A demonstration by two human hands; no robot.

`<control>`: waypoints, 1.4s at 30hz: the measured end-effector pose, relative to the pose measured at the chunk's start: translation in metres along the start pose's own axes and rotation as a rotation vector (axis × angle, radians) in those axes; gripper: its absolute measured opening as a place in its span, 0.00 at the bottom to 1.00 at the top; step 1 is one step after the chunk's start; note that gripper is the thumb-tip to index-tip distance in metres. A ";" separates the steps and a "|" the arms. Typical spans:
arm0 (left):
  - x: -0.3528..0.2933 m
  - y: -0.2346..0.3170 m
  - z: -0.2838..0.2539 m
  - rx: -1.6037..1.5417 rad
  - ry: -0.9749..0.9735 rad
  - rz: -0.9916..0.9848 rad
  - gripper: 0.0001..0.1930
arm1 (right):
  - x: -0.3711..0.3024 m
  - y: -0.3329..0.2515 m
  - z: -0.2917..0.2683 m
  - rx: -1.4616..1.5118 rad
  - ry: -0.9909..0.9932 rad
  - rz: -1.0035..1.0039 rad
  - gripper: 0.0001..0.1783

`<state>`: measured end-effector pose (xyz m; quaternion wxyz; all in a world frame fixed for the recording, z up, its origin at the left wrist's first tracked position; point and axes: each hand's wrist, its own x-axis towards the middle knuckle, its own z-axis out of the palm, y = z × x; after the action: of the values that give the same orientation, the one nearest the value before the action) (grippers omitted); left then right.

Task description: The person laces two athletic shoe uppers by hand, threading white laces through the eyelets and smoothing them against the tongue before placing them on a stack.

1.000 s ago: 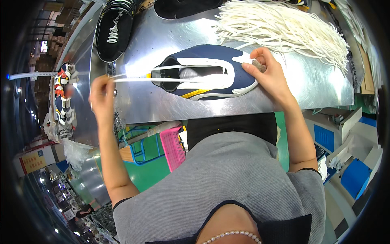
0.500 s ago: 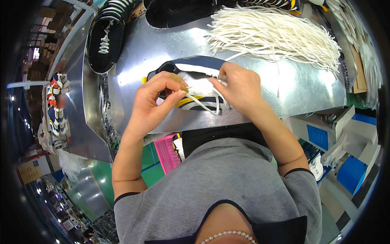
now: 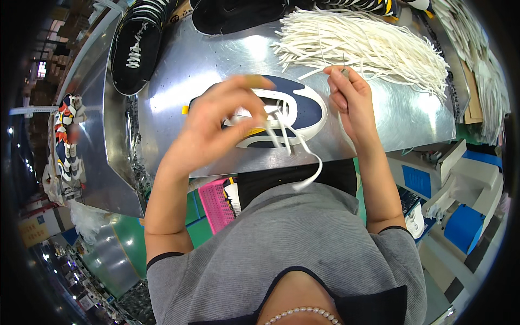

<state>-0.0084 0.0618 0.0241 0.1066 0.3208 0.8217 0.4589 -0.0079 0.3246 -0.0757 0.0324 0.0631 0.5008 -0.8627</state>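
Observation:
A navy and white sneaker [image 3: 312, 111] lies on its side-to-side length across the metal table, its toe toward the right. White lace [image 3: 307, 145] runs through its eyelets, and one loose end hangs over the table's near edge. My left hand [image 3: 219, 122] is above the heel part of the shoe, smeared by motion, with curved fingers; whether it holds lace I cannot tell. Right of the shoe, my right hand [image 3: 352, 95] is raised and closed on a thin metal needle-like tool [image 3: 344, 62], whose tip points away from me. Its handle is mostly hidden in the fingers.
A thick bundle of white laces [image 3: 363, 49] lies at the far right of the metal table [image 3: 181, 81]. Black shoe soles [image 3: 135, 57] with laced uppers stand at the far left. A pink basket [image 3: 214, 203] sits below the near edge.
My right hand has left the shoe, moving right and away from me with the thin tool. The lace end has dropped over the near edge. My left hand has shifted and its fingers have spread.

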 end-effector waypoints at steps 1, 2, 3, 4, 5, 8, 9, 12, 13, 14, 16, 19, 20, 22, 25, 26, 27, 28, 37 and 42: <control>0.003 0.001 0.002 0.131 0.106 -0.066 0.02 | -0.009 -0.009 -0.001 -0.093 -0.109 0.011 0.09; 0.006 -0.001 0.007 0.133 0.128 -0.060 0.03 | -0.015 -0.010 0.006 -0.192 -0.164 -0.007 0.09; 0.007 -0.003 0.014 0.138 0.148 -0.057 0.03 | -0.021 -0.007 0.021 -0.286 -0.220 -0.023 0.09; 0.008 -0.008 0.022 0.138 0.170 -0.051 0.03 | -0.024 -0.005 0.033 -0.385 -0.274 -0.040 0.09; 0.013 -0.016 0.029 0.245 0.199 0.102 0.03 | -0.024 -0.001 0.036 -0.383 -0.321 0.025 0.08; 0.017 -0.009 0.040 0.292 0.232 0.000 0.03 | -0.020 0.016 0.038 -0.274 -0.315 0.125 0.08; 0.014 -0.005 0.040 0.347 0.302 -0.040 0.03 | -0.020 0.016 0.038 -0.228 -0.277 0.169 0.08; -0.015 -0.022 0.028 0.511 0.254 -0.079 0.04 | -0.017 0.021 0.039 -0.185 -0.131 0.175 0.10; -0.026 -0.022 0.031 0.516 0.230 -0.160 0.09 | -0.018 0.027 0.041 -0.243 -0.104 0.154 0.11; -0.027 -0.031 0.033 0.277 0.179 -0.321 0.13 | -0.018 0.033 0.042 -0.302 -0.074 0.134 0.12; -0.025 -0.048 0.035 -0.221 0.094 -0.641 0.21 | -0.015 0.041 0.042 -0.411 -0.056 0.067 0.18; 0.004 -0.059 0.036 -0.726 -0.005 -0.984 0.29 | -0.015 0.041 0.043 -0.564 0.003 -0.016 0.21; 0.007 -0.059 0.040 -0.713 0.009 -0.999 0.27 | -0.016 0.038 0.045 -0.611 -0.014 0.001 0.21; 0.008 -0.051 0.049 -0.448 0.095 -0.942 0.25 | -0.019 0.035 0.045 -0.706 -0.036 0.039 0.21; -0.004 -0.049 0.074 -0.292 0.365 -0.675 0.14 | -0.024 0.037 0.043 -0.751 -0.026 0.007 0.21; -0.006 -0.045 0.078 -0.228 0.412 -0.629 0.12 | -0.025 0.038 0.043 -0.776 -0.021 -0.020 0.21; -0.005 -0.042 0.080 -0.266 0.431 -0.594 0.11 | -0.027 0.035 0.043 -0.766 -0.038 -0.026 0.22; -0.005 -0.040 0.082 -0.303 0.450 -0.559 0.10 | -0.027 0.036 0.043 -0.786 -0.048 -0.042 0.22; -0.011 -0.042 0.085 -0.256 0.490 -0.469 0.09 | -0.043 0.023 0.030 -0.804 -0.131 -0.232 0.12; -0.010 -0.040 0.085 -0.247 0.464 -0.485 0.09 | -0.042 0.014 0.030 -1.021 -0.200 -0.238 0.08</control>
<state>0.0218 0.0992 -0.0576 0.0608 -0.0118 0.8146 0.5766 0.0334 0.2914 -0.0670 0.0086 -0.1007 0.8551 -0.5086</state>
